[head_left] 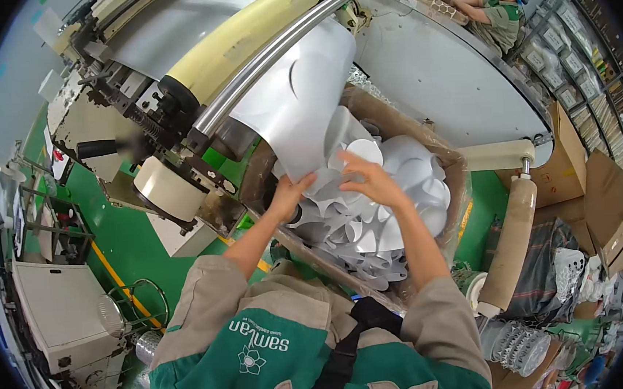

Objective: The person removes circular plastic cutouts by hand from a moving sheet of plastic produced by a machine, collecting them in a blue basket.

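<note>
A silvery sheet [287, 116] with cut-out openings hangs down from the machine's rollers. My left hand [291, 197] is closed on the lower edge of this sheet, thumb and fingers pinched together. To its right, my right hand [370, 179] is held with its fingers apart and curved, and I see nothing between them. Below both hands, a large carton [459, 183] lined with clear plastic holds a heap of curved silvery sheet scraps [362, 234]. A round white disc-like piece [364, 150] shows just behind my right fingertips.
A yellow roller [241, 39] and a metal bar [286, 54] cross above the carton. A brown-wrapped roller [512, 237] stands at the right. Another person [499, 19] works at the far right, near shelves [571, 50]. A white cabinet [64, 309] stands left.
</note>
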Action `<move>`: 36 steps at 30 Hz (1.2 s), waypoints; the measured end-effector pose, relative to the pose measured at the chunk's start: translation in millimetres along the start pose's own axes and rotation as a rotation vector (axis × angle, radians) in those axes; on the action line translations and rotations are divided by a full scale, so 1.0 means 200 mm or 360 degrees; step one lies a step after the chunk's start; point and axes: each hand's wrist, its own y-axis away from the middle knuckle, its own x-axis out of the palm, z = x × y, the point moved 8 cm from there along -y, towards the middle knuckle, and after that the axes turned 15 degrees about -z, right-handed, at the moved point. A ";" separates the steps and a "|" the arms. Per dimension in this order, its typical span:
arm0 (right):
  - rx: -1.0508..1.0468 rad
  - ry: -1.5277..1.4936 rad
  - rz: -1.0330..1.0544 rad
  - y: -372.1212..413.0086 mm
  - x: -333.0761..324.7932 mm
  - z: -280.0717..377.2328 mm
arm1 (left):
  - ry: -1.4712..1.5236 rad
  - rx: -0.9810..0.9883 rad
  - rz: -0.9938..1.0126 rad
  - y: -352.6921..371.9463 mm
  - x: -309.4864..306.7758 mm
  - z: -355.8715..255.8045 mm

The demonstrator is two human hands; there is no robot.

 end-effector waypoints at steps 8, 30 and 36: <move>0.1175 -0.1646 -0.1523 0.65 -0.09 -1.01 | 0.0237 0.0367 -0.0495 0.00 -0.03 -0.29; 0.0550 -0.1169 -0.0659 0.00 -0.21 -0.13 | 0.0478 0.0162 0.0010 0.06 0.10 -0.28; 0.0435 -0.0685 -0.0545 -0.09 -0.10 0.02 | 0.0642 -0.0090 0.0306 0.10 0.12 -0.33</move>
